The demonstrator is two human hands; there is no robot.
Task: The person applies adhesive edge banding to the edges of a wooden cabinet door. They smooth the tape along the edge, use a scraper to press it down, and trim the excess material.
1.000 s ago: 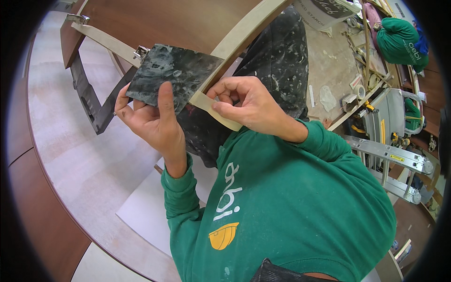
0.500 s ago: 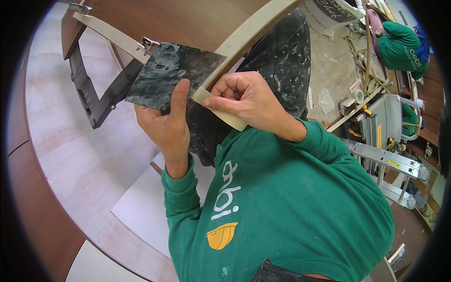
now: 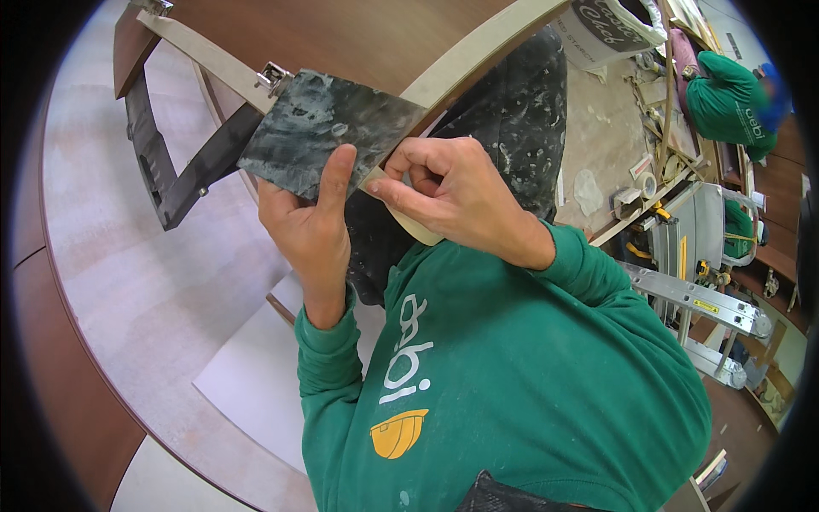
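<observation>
Metal hinge (image 3: 273, 77) beside dark plate (image 3: 328, 128)

Dark panel (image 3: 328, 124), pale strip (image 3: 415, 225)
On camera I see the left grip (image 3: 305, 235) holding the panel, right grip (image 3: 461, 194) pinching the strip beside it.

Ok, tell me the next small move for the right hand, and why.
Probably slide the pale strip a little along the wooden rail: the right hand pinches it close by the rail's near end, while the left hand is taken up with the dark plate.
</observation>
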